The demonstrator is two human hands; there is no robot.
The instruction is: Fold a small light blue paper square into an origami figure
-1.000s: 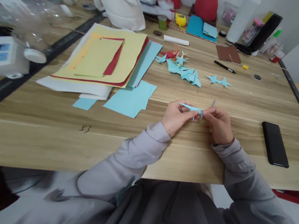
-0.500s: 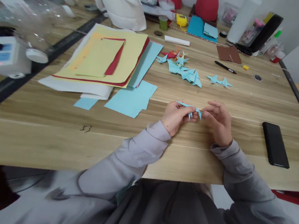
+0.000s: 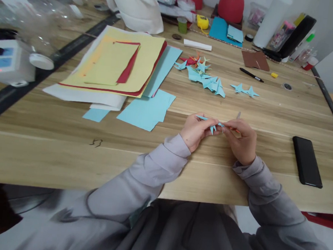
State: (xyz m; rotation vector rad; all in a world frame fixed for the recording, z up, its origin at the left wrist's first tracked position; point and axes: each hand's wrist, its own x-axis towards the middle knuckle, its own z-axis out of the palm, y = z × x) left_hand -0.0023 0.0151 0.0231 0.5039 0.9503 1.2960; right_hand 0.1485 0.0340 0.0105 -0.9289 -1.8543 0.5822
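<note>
A small piece of folded light-blue origami paper (image 3: 212, 128) is held above the table, with pointed flaps hanging down. My left hand (image 3: 193, 131) is closed on its left part, thumb on top. The fingertips of my right hand (image 3: 241, 140) pinch its right end. Behind the right hand, a thin grey tip (image 3: 238, 115) sticks up and a bit of orange shows; what they belong to is mostly hidden. Farther back lie several blue folded paper pieces (image 3: 207, 82), with a blue origami pair (image 3: 244, 90) to their right.
Yellow paper sheets (image 3: 107, 64) are stacked at the left, with blue sheets (image 3: 146, 111) beside and under them. A black phone (image 3: 307, 162) lies at the right. A black pen (image 3: 251, 75) and brown paper (image 3: 255, 61) lie at the back right. Plastic bottles (image 3: 43, 30) stand far left.
My right hand's raised fingers have come down and now pinch the paper's right end. The grey tip and orange bit have come into sight behind that hand. My left hand has barely moved.
</note>
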